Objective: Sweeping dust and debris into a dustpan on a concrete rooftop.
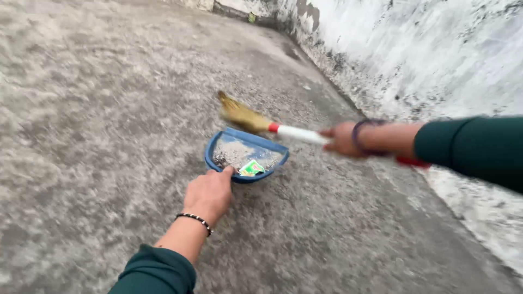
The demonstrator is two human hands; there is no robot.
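On rough concrete floor (98, 109), near a stained white wall (414, 54): blue dustpan (218, 155) at centre, holding grit and a green wrapper (251, 168). Left hand (210, 193) clamped on its near rim. Right hand (343, 139) closed round white broom handle (302, 134); blurred bristles (242, 115) seemingly at the pan's far edge.

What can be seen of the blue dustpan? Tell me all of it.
The blue dustpan looks like plastic: a rounded, scoop-shaped pan resting on the grey concrete floor. Grey dust and a small green wrapper lie inside. The left hand grips its near rim; the straw broom head hovers, blurred, at its far edge.
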